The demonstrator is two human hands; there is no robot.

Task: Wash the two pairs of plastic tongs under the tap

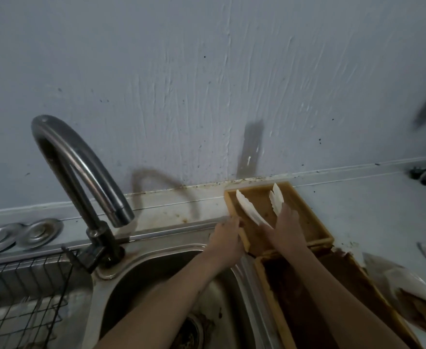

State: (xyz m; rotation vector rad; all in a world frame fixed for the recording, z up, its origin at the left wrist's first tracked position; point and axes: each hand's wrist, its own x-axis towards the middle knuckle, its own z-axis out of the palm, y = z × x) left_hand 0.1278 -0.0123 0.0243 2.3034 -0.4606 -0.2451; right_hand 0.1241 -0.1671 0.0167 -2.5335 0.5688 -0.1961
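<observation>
Far left: wire dish rack (23,293) sitting in the left basin, two round metal caps (20,234) on the table ledge behind it. Curved steel tap (81,167) arches right, spout hanging over the back rim of the steel sink (156,268); can't see any water running. Drain (189,333) visible at the bottom of the basin, stained. Left hand (225,238) reaches across the sink's right edge and is clamped on the left rim of a brown tray (305,217) that sits on the table against the wall. Inside that tray: two white plastic tongs, both dirty-tray side, neither under the tap. The left tongs (250,210) lie diagonally on the tray floor, tips toward the back-left corner, near end just beside the right hand. The right tongs (276,201) stick out past the fingertips of the right hand (286,230), which is pressed down on their near end; fingers look flat and together, but can't tell if it's an actual grip or just resting on top. Hands are apart, tray rim between them. A second, longer brown tray (307,306) lies nearer the camera under the right forearm, smeared dark brown. Far right: blurred plastic bag (408,306) on the table, brown contents.
</observation>
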